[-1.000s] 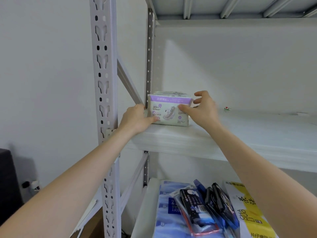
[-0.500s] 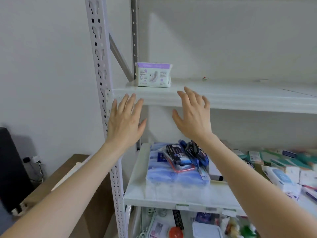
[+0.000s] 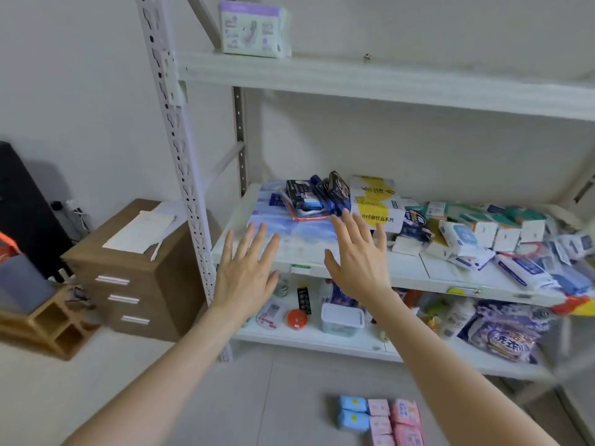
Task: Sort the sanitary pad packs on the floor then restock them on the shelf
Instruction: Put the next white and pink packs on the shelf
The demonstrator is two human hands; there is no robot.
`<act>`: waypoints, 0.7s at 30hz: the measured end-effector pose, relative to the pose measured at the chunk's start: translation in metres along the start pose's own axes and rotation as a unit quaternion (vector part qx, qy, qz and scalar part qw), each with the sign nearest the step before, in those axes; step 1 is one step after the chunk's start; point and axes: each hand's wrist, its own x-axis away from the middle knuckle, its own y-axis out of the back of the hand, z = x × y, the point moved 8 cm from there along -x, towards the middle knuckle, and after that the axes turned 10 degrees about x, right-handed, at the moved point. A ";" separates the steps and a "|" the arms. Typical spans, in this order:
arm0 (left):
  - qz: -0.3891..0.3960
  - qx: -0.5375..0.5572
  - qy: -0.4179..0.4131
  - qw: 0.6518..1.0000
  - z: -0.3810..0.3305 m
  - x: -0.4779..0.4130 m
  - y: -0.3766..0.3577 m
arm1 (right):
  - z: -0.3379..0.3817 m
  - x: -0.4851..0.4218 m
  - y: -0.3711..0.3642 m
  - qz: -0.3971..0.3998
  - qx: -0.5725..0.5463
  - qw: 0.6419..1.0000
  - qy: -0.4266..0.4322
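A white and purple sanitary pad pack (image 3: 254,29) stands upright at the left end of the upper shelf (image 3: 370,82). On the floor at the bottom of the view lie two blue packs (image 3: 353,413) and several pink packs (image 3: 396,421), grouped side by side. My left hand (image 3: 246,273) and my right hand (image 3: 360,252) are both held out in the air in front of the middle shelf, fingers spread and straight, holding nothing.
The middle shelf (image 3: 322,252) carries blue packs, dark packets, a yellow and white box (image 3: 375,202) and many tissue packs. The lower shelf holds jars, a plastic tub (image 3: 342,318) and bags. A brown drawer cabinet (image 3: 135,272) stands left of the white shelf upright (image 3: 175,123).
Both hands let go of the purple pack on the upper shelf and drew back and down. The view has tilted down, bringing the lower shelves and the floor packs into sight.
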 end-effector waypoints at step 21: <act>0.276 0.065 -0.009 0.959 -0.212 0.301 -0.150 | -0.064 0.408 -0.164 0.271 -0.013 0.958 -0.093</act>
